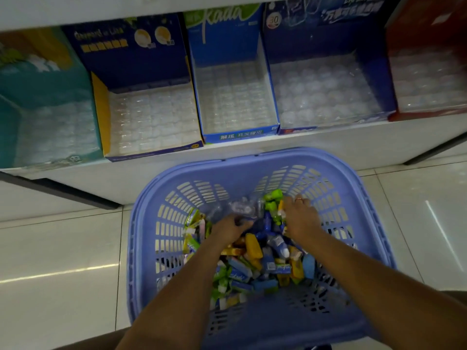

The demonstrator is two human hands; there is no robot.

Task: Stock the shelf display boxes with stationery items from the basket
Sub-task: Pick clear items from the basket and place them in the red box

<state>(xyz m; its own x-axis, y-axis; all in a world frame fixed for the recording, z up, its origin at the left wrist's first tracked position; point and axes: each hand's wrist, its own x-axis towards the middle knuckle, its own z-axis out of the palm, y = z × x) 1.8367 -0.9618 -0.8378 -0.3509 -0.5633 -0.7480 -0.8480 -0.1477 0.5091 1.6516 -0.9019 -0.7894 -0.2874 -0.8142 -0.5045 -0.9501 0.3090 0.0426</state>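
Head view: both hands [231,229] [299,218] are digging in the basket [252,157], fingers curled among items [255,258], grip unclear; better gathering one colour.

Glossy pale floor tiles [58,253] run under a white shelf base [101,178].

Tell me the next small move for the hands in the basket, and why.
Probably close the left hand on a few items and lift them toward a display box: both hands, the right hand too, are down in the basket pile, and the boxes' clear trays look empty.
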